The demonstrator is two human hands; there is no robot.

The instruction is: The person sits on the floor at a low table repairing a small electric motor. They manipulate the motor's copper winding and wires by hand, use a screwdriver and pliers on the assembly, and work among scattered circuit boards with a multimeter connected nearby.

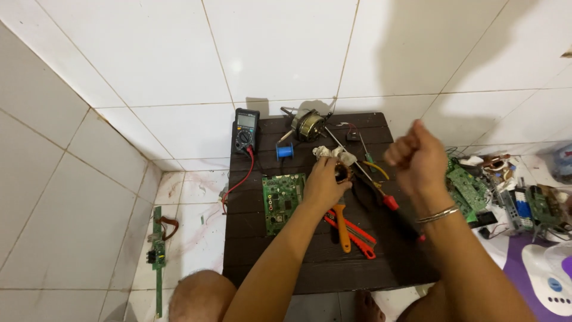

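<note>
A: While bent over the dark slatted table (310, 262), pressed the left hand (323, 182) down on a small round coil part (342, 173), fingers curled close around it. Sat near the table's middle, that part, just right of the green circuit board (283, 201).

B: And the right hand (415, 160)? Hung raised above the table's right edge, balled into a fist. Could not tell whether anything sat inside. Wore thin bangles (438, 214) at the wrist.

A: Crowded all round, though. Lay just under the left forearm: an orange-handled tool (342, 229) and a red-handled one (357, 235), touching or crossing. Ran slantwise between the two hands, a red-handled screwdriver (372, 185), with a white crumpled bit (333, 154) right above the left knuckles.

B: Further back, stood against the tiled wall: a dark multimeter (246, 129), its red lead (238, 182) trailing off the left edge. Beside it a blue spool (285, 151), then a brass-coloured motor (310, 125).

A: Off the table, too. Lay on the floor at the left, a long narrow green board (158, 256). Piled at the right, behind the raised fist, more green boards and scrap parts (506, 194), partly hidden by that arm.
</note>
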